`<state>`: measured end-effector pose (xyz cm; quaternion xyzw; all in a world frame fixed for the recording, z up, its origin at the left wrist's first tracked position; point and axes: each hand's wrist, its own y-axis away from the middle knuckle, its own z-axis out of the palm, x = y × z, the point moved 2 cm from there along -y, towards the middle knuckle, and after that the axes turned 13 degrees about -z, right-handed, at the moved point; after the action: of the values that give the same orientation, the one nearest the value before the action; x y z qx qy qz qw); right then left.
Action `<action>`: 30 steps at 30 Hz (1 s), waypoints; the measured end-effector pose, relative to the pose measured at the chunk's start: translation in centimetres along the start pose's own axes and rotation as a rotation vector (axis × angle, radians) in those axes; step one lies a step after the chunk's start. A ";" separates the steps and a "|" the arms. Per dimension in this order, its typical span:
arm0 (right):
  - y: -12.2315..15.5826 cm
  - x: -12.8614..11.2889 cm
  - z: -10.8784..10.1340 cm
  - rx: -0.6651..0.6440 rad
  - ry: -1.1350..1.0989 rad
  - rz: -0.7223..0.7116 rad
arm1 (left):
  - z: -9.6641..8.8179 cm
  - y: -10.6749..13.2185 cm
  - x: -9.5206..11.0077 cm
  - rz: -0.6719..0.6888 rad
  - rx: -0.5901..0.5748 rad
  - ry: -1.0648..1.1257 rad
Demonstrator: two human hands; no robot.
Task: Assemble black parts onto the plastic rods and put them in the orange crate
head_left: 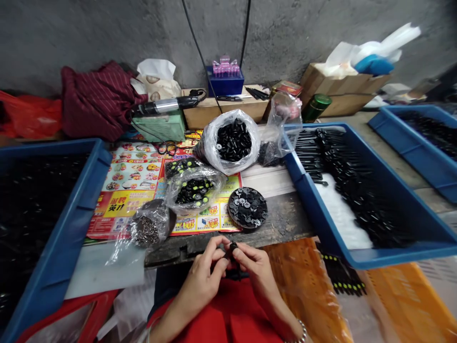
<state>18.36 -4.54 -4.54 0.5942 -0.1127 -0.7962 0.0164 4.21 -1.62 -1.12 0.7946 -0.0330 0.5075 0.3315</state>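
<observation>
Both hands meet at the table's front edge around a small black plastic part (233,247). My left hand (209,267) pinches it from the left, fingers curled, and my right hand (253,264) grips it from the right. Much of the part is hidden by the fingers, so its exact kind cannot be made out. Just beyond the hands stands a round dish of flat black and grey discs (247,207). Left of that, an open plastic bag (195,189) holds black parts with yellow-green dots. A bag of small metal screws (146,230) lies nearer the left.
Blue bins stand at left (85,190) and right (357,259), the right one holding rows of long black parts (342,166). A white bag of black pieces (233,140) sits at the back. An electric screwdriver (164,105) rests on a green box (160,126).
</observation>
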 end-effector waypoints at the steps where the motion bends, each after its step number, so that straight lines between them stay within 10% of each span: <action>1: 0.0 0.2 -0.1 0.003 -0.026 0.036 | 0.0 0.0 0.1 0.003 -0.011 -0.011; 30: 0.3 0.4 0.0 -0.234 -0.071 0.147 | -2.7 -1.7 0.3 -0.100 -0.141 0.164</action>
<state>18.23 -4.86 -4.91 0.5500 -0.0627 -0.8210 0.1397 2.87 1.31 -1.01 0.7259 -0.0014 0.5500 0.4130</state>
